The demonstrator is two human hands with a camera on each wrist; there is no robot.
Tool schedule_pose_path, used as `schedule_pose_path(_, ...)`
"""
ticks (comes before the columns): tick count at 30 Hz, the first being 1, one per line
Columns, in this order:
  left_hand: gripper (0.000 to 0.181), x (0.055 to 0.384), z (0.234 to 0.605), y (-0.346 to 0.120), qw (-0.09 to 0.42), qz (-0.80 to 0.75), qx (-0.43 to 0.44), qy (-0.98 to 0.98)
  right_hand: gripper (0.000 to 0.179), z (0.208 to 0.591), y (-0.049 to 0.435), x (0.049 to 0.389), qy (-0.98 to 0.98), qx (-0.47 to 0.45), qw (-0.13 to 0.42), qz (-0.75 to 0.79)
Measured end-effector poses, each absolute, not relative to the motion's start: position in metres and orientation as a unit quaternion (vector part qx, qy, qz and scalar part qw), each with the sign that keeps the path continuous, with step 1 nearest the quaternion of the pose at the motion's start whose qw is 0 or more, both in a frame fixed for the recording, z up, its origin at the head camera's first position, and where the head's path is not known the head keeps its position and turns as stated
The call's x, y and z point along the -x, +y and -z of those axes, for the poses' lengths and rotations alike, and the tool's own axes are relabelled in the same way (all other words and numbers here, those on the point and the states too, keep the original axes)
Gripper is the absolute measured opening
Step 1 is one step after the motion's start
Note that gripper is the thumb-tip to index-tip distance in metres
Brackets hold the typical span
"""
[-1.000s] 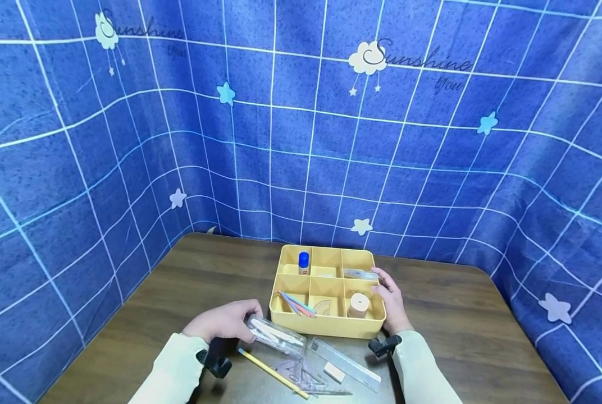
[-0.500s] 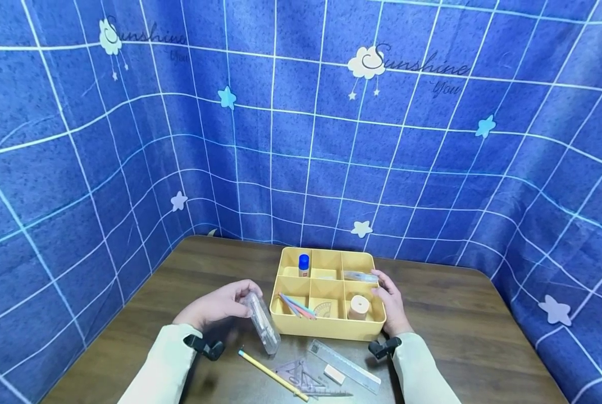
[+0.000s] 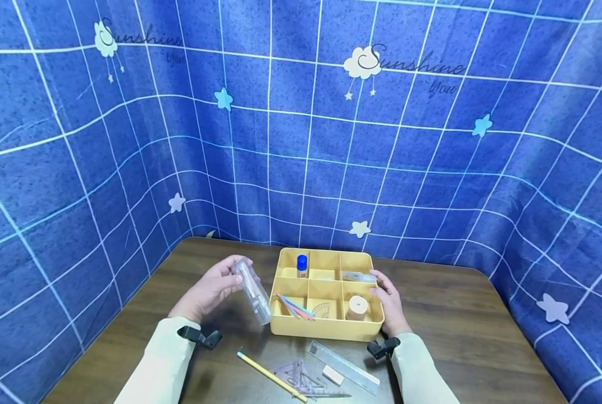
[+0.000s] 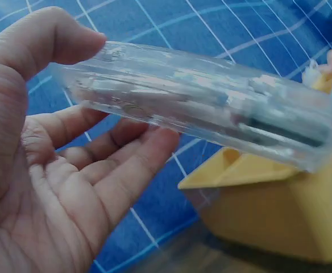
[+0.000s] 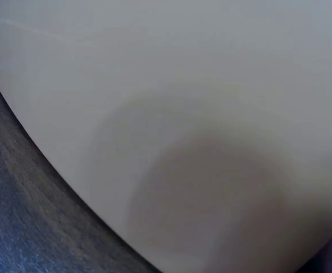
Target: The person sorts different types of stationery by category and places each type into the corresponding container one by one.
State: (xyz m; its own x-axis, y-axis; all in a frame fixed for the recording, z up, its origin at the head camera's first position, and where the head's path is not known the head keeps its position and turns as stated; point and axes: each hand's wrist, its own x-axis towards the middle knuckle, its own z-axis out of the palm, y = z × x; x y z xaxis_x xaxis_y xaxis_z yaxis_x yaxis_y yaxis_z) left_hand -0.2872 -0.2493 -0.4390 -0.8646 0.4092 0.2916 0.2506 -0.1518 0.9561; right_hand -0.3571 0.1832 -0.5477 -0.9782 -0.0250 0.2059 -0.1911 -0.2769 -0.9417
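My left hand [image 3: 210, 289] pinches one end of a clear plastic case [image 3: 252, 292] between thumb and fingers, raised and slanting by the left side of a yellow divided organizer box [image 3: 326, 329]. In the left wrist view, slim items show blurred inside the clear case [image 4: 200, 105]. The thumb lies on top, the fingers below. My right hand [image 3: 393, 306] grips the box's right rim, fingertips over the edge. The right wrist view holds mostly a pale, blurred surface [image 5: 154, 74] close up.
The box's compartments hold a blue-capped glue stick [image 3: 302, 266], a clear packet [image 3: 359, 276], colored pencils [image 3: 294, 307], a protractor [image 3: 322, 310] and a pale cylinder [image 3: 357, 307]. In front lie a yellow pencil [image 3: 270, 376], set squares [image 3: 301, 377], an eraser [image 3: 333, 375] and a ruler [image 3: 343, 366].
My left hand has lifted the clear case from near the set squares, up and to the left, turning it steeper. The right hand stays at the box.
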Motion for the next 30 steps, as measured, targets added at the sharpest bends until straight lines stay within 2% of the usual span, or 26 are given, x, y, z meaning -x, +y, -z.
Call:
schedule_pose_path(6, 0.036, 0.293, 0.418, -0.223, 0.004, -0.753, -0.256, 0.606, 0.052, 0.547, 0.182, 0.356, -0.598, -0.093, 0.052, -0.795)
schedule_pose_path(13, 0.048, 0.304, 0.401, -0.169, -0.072, -0.699, -0.231, 0.673, 0.052, 0.546, 0.182, 0.355, -0.600, -0.092, 0.051, -0.793)
schedule_pose_path(25, 0.051, 0.332, 0.397, -0.097, -0.102, -0.653, -0.231, 0.714, 0.052, 0.549, 0.184, 0.356, -0.600, -0.099, 0.050, -0.792)
schedule_pose_path(30, 0.052, 0.336, 0.401, -0.079, -0.097, -0.641, -0.225, 0.727, 0.053, 0.549, 0.184, 0.356, -0.599, -0.102, 0.050, -0.792)
